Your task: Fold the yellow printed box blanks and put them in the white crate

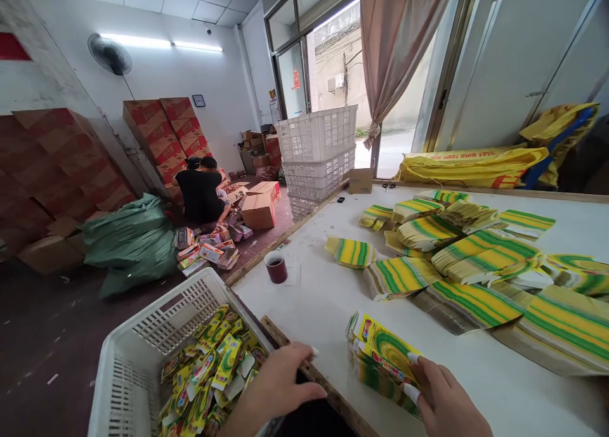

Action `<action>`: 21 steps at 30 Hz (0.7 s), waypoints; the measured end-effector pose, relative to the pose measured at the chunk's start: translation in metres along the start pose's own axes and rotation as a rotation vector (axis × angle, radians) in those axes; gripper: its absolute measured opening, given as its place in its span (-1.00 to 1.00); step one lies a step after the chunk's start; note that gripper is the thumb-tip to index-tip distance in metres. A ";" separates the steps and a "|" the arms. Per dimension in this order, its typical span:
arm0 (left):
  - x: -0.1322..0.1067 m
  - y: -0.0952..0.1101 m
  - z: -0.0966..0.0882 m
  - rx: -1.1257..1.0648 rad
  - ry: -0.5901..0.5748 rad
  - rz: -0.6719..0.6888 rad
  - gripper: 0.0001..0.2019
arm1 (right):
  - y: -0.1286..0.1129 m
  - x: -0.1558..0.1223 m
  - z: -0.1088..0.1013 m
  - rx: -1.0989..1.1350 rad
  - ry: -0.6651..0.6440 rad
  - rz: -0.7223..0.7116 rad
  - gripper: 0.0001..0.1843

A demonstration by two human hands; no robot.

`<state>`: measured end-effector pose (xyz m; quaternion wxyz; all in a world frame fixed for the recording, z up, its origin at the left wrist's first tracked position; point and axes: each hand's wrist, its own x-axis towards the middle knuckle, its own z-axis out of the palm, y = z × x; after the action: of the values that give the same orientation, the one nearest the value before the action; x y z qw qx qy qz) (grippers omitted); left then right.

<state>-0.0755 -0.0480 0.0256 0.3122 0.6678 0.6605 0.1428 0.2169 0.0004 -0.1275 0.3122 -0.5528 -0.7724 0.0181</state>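
My right hand (447,396) grips the right end of a small stack of flat yellow-and-green printed cartons (383,358) standing on the white table. White covers sit on its thumb and a fingertip. My left hand (280,383) is over the table's near edge, thumb and fingers apart, holding nothing. Beneath and left of it, a white plastic crate (128,335) contains many loose yellow-and-green cartons (204,373). Fanned bundles of striped yellow-and-green carton blanks (480,256) cover the right side of the table (309,304).
A dark red cup (276,267) stands at the table's left edge. Scissors (389,186) and a small brown box (361,181) lie at the back. Stacked white crates (316,148) rise beyond. A person (202,189) crouches among boxes, near a green sack (130,243).
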 end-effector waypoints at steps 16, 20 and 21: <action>0.017 0.034 0.046 -0.285 -0.296 0.002 -0.63 | -0.024 0.006 -0.015 -0.234 0.069 0.141 -0.72; 0.013 0.034 0.053 -0.346 -0.309 -0.036 -0.65 | -0.023 0.010 -0.019 -0.044 0.033 0.210 -0.72; 0.013 0.034 0.055 -0.381 -0.313 -0.026 -0.66 | -0.024 0.011 -0.020 0.047 0.040 0.262 -0.70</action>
<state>-0.0141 -0.0459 0.0017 0.5327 0.6022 0.5739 0.1556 0.2051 -0.0059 -0.0975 0.3353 -0.6417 -0.6867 0.0656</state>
